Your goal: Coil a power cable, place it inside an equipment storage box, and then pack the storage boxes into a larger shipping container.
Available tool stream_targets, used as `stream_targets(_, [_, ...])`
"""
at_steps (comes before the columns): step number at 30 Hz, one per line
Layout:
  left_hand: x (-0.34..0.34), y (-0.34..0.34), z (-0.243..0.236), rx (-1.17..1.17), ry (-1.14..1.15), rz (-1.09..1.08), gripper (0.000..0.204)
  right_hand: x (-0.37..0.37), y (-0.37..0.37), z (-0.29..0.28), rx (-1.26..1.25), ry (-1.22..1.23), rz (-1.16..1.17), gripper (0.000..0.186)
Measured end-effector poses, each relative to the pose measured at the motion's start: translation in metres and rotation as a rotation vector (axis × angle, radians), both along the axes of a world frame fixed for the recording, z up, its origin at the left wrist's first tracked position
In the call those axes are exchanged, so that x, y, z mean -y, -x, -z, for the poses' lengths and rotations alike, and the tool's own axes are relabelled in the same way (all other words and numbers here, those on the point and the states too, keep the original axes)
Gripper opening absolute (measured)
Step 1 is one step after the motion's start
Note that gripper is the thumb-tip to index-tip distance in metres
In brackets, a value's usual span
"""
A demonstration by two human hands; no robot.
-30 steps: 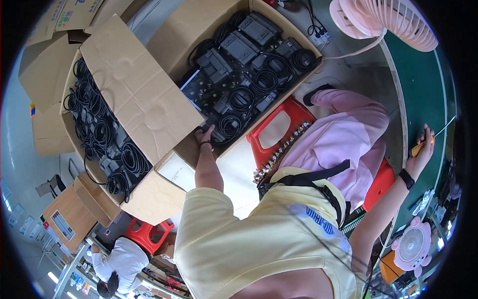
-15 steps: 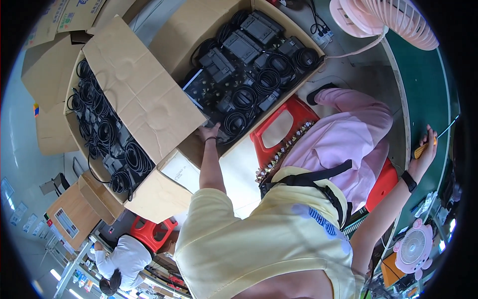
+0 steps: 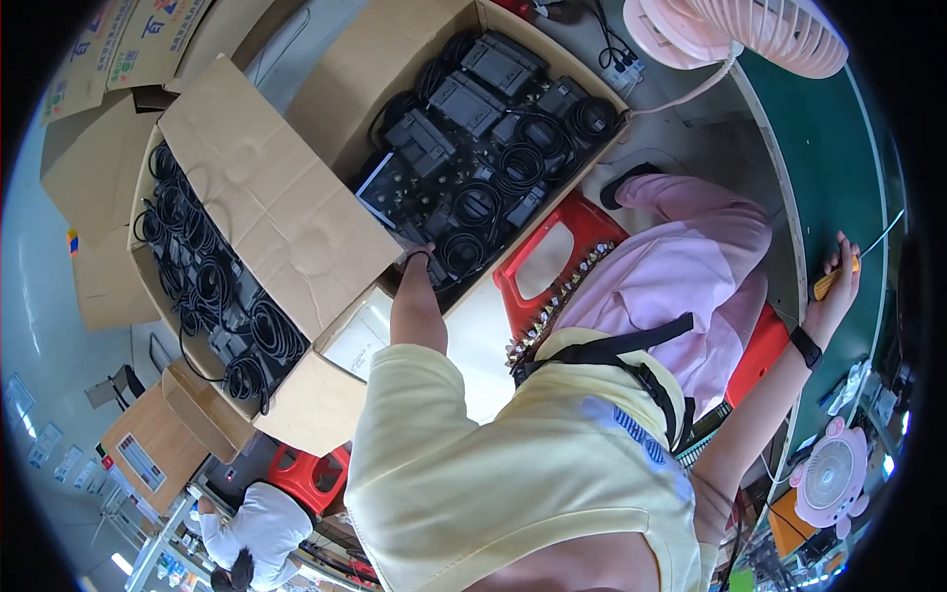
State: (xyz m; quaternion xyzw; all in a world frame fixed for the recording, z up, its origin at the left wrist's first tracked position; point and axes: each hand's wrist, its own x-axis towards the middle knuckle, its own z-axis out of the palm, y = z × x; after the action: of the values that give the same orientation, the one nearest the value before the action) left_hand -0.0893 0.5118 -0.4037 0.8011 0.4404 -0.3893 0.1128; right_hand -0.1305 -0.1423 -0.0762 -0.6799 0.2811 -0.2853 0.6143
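Observation:
My left hand point(image 3: 418, 247) reaches into a large cardboard box point(image 3: 340, 74). Its fingers are mostly hidden near the box flap, so I cannot see whether they grip anything. Around it lie black box-shaped devices point(image 3: 421, 141) and coiled black cables point(image 3: 462, 254). A flat, pale-edged piece point(image 3: 375, 182) stands just beyond the hand. Out to the right, over the green table point(image 3: 838, 148), my right hand point(image 3: 841, 274) is closed round the orange handle of a screwdriver point(image 3: 823, 287). Its thin metal shaft points up and away to the right.
A second cardboard box point(image 3: 326, 405) with more black cable coils point(image 3: 212, 283) adjoins on the left. Red stools point(image 3: 509, 271) stand close by my legs. A pink fan point(image 3: 671, 30) is at the far right, another fan point(image 3: 829, 479) at the near right. A person point(image 3: 258, 523) sits behind, lower left.
My left hand has gone deeper into the box, and its fingers show less. My right hand still holds the screwdriver. The whole view has shifted slightly.

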Motion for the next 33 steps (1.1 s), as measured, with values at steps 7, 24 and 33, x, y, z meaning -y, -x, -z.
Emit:
stream_targets(7, [-0.015,0.008,0.042,0.015,-0.039,0.048,0.136,-0.005,0.001,-0.001,0.006,0.003,0.017,0.015])
stream_targets(24, [-0.035,0.013,0.071,-0.020,0.065,-0.077,0.137,-0.010,0.000,-0.004,-0.007,0.014,0.037,0.013])
stream_targets(33, [-0.027,0.054,0.071,-0.067,-0.138,-0.211,0.125,-0.005,0.001,-0.001,0.001,0.010,0.020,0.016])
